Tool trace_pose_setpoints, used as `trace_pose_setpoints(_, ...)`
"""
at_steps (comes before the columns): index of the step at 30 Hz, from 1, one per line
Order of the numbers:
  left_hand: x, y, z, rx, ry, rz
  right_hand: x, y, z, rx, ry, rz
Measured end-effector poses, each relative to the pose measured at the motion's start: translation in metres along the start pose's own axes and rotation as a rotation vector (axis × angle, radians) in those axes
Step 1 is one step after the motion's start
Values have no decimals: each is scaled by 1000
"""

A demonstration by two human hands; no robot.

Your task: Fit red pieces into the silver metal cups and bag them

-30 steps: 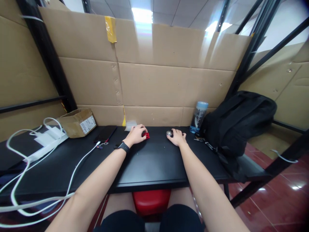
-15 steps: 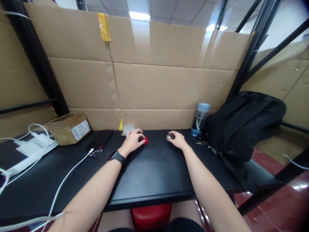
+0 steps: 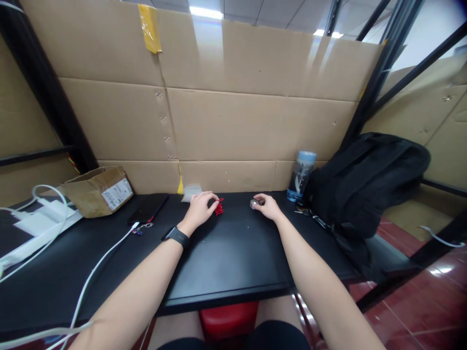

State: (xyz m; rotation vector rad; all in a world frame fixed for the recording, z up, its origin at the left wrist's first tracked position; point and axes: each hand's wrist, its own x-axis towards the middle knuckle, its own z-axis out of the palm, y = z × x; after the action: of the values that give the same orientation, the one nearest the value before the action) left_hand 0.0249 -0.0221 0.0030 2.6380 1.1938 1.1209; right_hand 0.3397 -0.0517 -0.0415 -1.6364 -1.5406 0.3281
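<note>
My left hand [image 3: 201,208], with a dark watch [image 3: 175,236] on its wrist, pinches a small bunch of red cord [image 3: 219,208] between thumb and fingertips. A thin loop of the cord sticks up at the fingertips, and the rest hangs or lies just below. My right hand [image 3: 269,208] is closed around a small, round, shiny silver object [image 3: 254,204] at the tabletop; its far side is hidden by the fingers. Both hands are near the back of the black table [image 3: 233,257], a short gap apart.
A translucent packet [image 3: 191,191] lies behind my left hand. To the left are a phone [image 3: 148,209], a cardboard box [image 3: 98,194], white cables and a power strip [image 3: 40,238]. A water bottle [image 3: 301,176], keys [image 3: 302,210] and black backpack [image 3: 368,184] stand right. Cardboard [image 3: 222,126] walls the back.
The red cord has shifted in my left fingers, and a thin loop now shows on top. My right hand stays on the silver object. The whole view has moved slightly.
</note>
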Motion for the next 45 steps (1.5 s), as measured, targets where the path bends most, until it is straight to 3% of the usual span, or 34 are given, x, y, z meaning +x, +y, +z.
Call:
trace_pose_setpoints(5, -1, 12, -7, -122, 80, -73, 3, 3, 1, 111, -4, 28)
trace_pose_setpoints(10, -1, 15, -3, -157, 60, -41, 4, 0, -3, 244, 23, 25)
trace_pose_setpoints(15, -1, 17, 5, -135, 57, -9, 1, -11, -5, 237, 84, 4)
trace_pose_setpoints(24, -2, 31, -3, -268, 86, -94, -23, -69, 6, 487, -19, -91)
trace_pose_setpoints(30, -3, 43, 17, -609, 68, -219, -46, -109, 22, 803, -59, -176)
trace_pose_setpoints(34, -3, 43, 26, -584, 109, -219, -51, -114, 28, 805, -100, -210)
trace_pose_setpoints(40, -6, 45, 26, -693, 97, -279, -49, -111, 30, 780, -107, -260)
trace_pose_setpoints(45, -7, 48, 25, -718, 73, -251, -52, -114, 27, 740, -126, -301)
